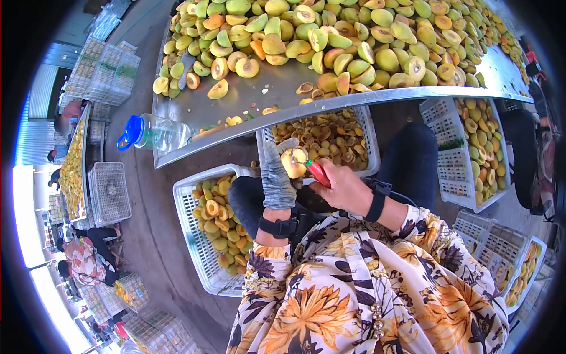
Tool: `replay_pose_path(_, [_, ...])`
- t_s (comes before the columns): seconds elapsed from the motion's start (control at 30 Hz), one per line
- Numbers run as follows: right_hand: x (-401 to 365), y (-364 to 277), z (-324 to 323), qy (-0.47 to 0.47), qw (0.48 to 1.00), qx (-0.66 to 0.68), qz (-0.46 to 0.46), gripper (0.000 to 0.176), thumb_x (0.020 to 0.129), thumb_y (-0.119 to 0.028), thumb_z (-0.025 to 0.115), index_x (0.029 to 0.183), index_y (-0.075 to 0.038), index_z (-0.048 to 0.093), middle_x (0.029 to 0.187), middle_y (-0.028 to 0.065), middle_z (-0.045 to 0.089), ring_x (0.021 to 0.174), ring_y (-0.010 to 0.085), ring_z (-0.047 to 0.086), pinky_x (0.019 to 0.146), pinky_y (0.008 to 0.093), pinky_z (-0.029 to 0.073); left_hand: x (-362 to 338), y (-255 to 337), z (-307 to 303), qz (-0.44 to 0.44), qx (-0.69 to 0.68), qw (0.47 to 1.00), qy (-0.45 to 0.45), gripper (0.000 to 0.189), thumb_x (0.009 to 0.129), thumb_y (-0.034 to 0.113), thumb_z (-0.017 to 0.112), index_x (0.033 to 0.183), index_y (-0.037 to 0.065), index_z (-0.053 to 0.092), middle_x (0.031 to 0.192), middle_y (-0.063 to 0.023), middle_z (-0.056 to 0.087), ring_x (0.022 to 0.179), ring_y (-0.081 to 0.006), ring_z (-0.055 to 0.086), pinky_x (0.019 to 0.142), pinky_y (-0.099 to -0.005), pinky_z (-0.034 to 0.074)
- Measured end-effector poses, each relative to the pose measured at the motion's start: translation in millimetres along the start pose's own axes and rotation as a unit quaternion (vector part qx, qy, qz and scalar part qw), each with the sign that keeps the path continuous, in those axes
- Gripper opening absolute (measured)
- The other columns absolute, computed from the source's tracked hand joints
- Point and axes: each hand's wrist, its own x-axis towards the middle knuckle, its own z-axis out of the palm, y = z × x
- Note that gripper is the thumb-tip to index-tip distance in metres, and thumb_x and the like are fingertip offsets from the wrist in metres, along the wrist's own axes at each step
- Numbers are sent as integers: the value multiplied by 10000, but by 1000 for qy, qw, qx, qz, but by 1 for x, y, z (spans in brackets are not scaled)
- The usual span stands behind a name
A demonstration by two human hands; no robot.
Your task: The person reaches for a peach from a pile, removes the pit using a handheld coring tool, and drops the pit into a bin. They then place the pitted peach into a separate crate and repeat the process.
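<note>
My left hand (277, 180), in a grey striped knit glove, is closed around a halved stone fruit (292, 165), its yellow cut face toward me. My right hand (345, 189), bare, grips a red-handled pitting knife (319, 173) with a green collar. The tool's thin metal end touches the cut face of the fruit half. Both hands are over my lap, just in front of a white crate (372, 138) of brownish fruit pieces under the table edge. Heaped on the metal table (265, 97) are many green-yellow fruit halves (386, 59).
A white crate (187, 206) of fruit halves stands beside my left leg, and another crate (451, 183) is on my right. A clear bottle (168, 134) with a blue cap lies at the table's left corner. People sit by another fruit table (86, 135) far left, near stacked crates (97, 71).
</note>
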Motion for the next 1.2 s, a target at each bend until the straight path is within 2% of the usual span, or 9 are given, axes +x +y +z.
replay_pose_path(0.07, [-2,1,-1,-9,1000,3,0,359,746,-151,641,1005,4,447,672,235,549,643,411,560,545,410,433,2,-6,5,19,-4,999,39,694,788,670,384,971,27,571,742,-71,619,531,-139,582,339,-168,388])
replay_pose_path(0.1, [-3,3,-1,-16,1000,-6,-2,350,746,-145,637,996,4,443,666,235,545,642,412,558,545,413,431,3,-9,2,37,-26,999,8,589,822,573,431,1151,85,406,797,-112,612,568,-170,593,431,-224,453])
replay_pose_path(0.13, [-3,5,0,-24,1000,-14,-3,340,746,-139,633,987,4,440,660,234,540,640,414,557,545,416,429,3,-12,0,55,-47,997,-23,626,856,476,478,1330,143,241,852,-152,605,605,-200,603,522,-279,519])
replay_pose_path(0.17, [-4,6,2,-24,1000,-14,-2,340,746,-139,633,987,4,440,660,234,540,640,414,557,545,416,429,3,-13,2,54,-48,997,-23,626,856,476,478,1330,143,241,852,-152,605,605,-200,603,522,-279,519])
replay_pose_path(0.2, [-5,7,3,-12,1000,-15,-16,313,746,-114,618,960,19,432,645,237,542,639,414,558,546,431,434,4,-15,7,56,-36,998,0,606,814,575,444,1143,67,406,800,-120,609,616,-184,603,522,-260,510])
replay_pose_path(0.23, [-6,7,4,1,999,-16,-30,287,746,-89,603,933,35,425,630,239,544,638,415,559,547,446,439,5,-16,10,59,-25,998,22,724,772,674,411,956,-8,570,748,-88,612,627,-169,602,521,-241,502])
replay_pose_path(0.33, [-10,3,0,3,999,-21,-24,259,754,-72,581,916,42,413,627,241,539,635,418,555,545,452,435,6,-15,6,38,-36,999,-16,733,768,673,422,944,-22,574,756,-91,607,664,-183,605,607,-275,519])
replay_pose_path(0.87, [-11,-5,-2,6,1000,-12,0,217,756,-43,572,871,28,402,620,247,527,627,425,548,526,451,425,9,-10,16,15,-55,998,-1,745,771,675,411,930,-32,585,783,-99,611,652,-196,613,588,-278,523])
replay_pose_path(1.2, [-14,0,6,-4,999,8,35,266,746,-75,569,924,17,394,617,244,527,615,423,545,517,445,409,3,-5,24,62,17,998,10,750,768,680,413,895,-37,593,745,-103,614,622,-195,608,587,-275,520])
